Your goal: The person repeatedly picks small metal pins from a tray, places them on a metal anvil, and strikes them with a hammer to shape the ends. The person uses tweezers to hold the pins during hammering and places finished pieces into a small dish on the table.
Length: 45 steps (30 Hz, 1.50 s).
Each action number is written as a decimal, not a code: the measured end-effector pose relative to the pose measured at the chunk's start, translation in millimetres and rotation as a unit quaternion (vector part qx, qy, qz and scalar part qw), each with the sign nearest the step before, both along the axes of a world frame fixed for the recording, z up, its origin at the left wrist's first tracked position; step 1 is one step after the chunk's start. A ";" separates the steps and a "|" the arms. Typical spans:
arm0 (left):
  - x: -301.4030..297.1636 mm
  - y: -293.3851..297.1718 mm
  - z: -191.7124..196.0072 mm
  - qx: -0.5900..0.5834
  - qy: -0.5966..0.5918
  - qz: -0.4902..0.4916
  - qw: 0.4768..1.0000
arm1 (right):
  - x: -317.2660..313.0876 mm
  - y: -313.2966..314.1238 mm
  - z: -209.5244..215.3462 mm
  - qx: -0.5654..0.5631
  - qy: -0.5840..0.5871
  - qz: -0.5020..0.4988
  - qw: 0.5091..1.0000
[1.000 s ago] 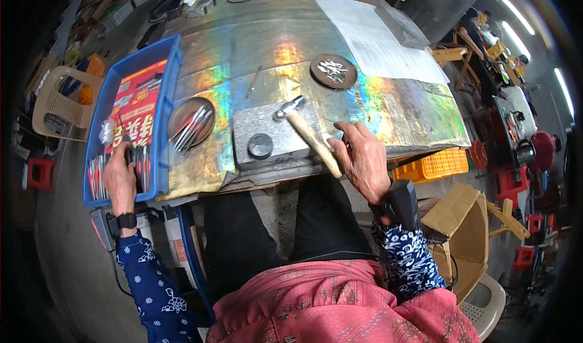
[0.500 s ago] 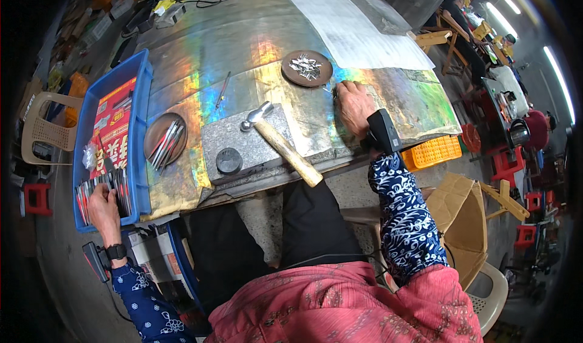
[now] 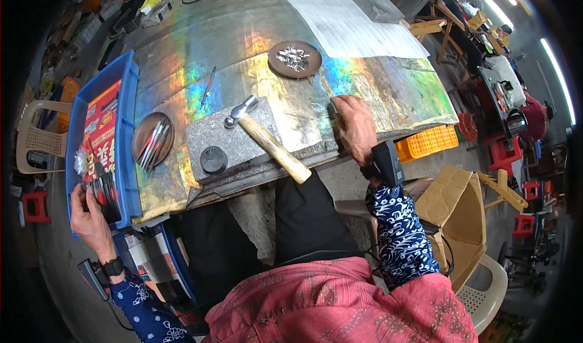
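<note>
My left hand (image 3: pixel 90 217) is at the near left corner of a blue plastic tray (image 3: pixel 130 136), fingers bent but apart, beside slender tools (image 3: pixel 107 192) with red and black parts. I cannot see anything held in it. My right hand (image 3: pixel 356 127) rests on the table's near edge, fingers loosely bent and tips partly hidden; a few tiny silvery bits (image 3: pixel 318 107) lie next to it. Between the hands, a wooden-handled hammer (image 3: pixel 274 147) lies across a grey stone block (image 3: pixel 197 138), near a round black piece (image 3: pixel 214 159).
A brown dish (image 3: pixel 168 153) holds several slim tools; another brown dish (image 3: pixel 311 68) holds small silvery pieces. One thin tool (image 3: pixel 208 87) lies between them. A white sheet (image 3: pixel 346 24) covers the far right. Below the table's right edge are an orange crate (image 3: pixel 428 141) and a cardboard box (image 3: pixel 456 203).
My left hand has slid left and toward me, off the middle of the tool bundle to the tray's corner. My right hand has drawn slightly nearer. The whole view has shifted a little.
</note>
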State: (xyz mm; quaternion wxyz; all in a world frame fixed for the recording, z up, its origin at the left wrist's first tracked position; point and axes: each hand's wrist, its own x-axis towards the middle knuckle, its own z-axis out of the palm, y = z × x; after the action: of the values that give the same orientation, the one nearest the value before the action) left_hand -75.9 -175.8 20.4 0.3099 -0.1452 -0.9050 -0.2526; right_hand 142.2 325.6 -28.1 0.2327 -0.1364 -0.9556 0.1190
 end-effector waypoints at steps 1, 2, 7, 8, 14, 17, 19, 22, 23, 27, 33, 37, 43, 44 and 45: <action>6.2 5.9 6.0 0.039 -0.022 -0.013 0.999 | 2.0 1.5 -0.1 -0.005 0.036 -0.003 0.999; 11.8 12.9 11.2 0.078 -0.045 -0.027 0.996 | 4.0 2.8 0.2 -0.015 0.023 -0.012 1.000; 31.7 58.8 23.7 0.311 -0.193 -0.227 0.902 | 10.8 0.3 1.6 -0.033 -0.005 -0.035 0.999; 35.0 68.8 23.1 0.318 -0.196 -0.231 0.898 | 12.1 -0.4 2.5 -0.032 -0.013 -0.033 0.999; 52.8 112.0 18.7 0.376 -0.248 -0.288 0.845 | 20.7 2.4 10.9 -0.035 -0.022 -0.040 0.998; 57.8 129.5 17.0 0.361 -0.262 -0.312 0.839 | 19.9 -0.8 9.5 -0.029 -0.049 0.002 0.998; 60.7 138.6 17.1 0.355 -0.268 -0.309 0.840 | 17.7 -3.8 7.4 -0.018 -0.041 0.023 0.999; 63.5 151.2 15.5 0.357 -0.265 -0.325 0.835 | 15.1 -6.0 5.2 0.013 -0.029 0.024 0.999; 65.5 154.8 14.1 0.354 -0.263 -0.328 0.836 | 14.7 -6.2 4.9 0.021 -0.024 0.022 0.999; 67.9 165.9 9.5 0.357 -0.275 -0.338 0.826 | 14.4 -4.6 4.9 0.058 -0.080 0.006 0.995; 71.2 174.7 1.6 0.343 -0.266 -0.346 0.832 | 13.8 -4.8 4.5 0.113 -0.077 0.019 0.990; 71.9 176.1 -0.6 0.337 -0.272 -0.343 0.834 | 10.0 -3.7 5.0 0.148 -0.071 0.041 0.986; 76.7 175.9 -7.9 0.310 -0.294 -0.325 0.844 | 3.6 -1.7 11.3 0.201 -0.084 0.099 0.971; 77.0 175.8 -8.8 0.292 -0.307 -0.308 0.852 | 2.9 -2.1 13.5 0.190 -0.092 0.099 0.973; 77.4 178.4 -11.0 0.306 -0.292 -0.313 0.851 | 7.7 -5.1 15.9 0.142 -0.115 0.062 0.981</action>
State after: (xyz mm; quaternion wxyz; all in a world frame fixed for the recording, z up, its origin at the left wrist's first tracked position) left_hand 1.5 2.6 9.5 -0.0348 -0.2381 -0.7376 -0.6309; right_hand 149.9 320.4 -12.2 0.1307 -0.0549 -0.9897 -0.0204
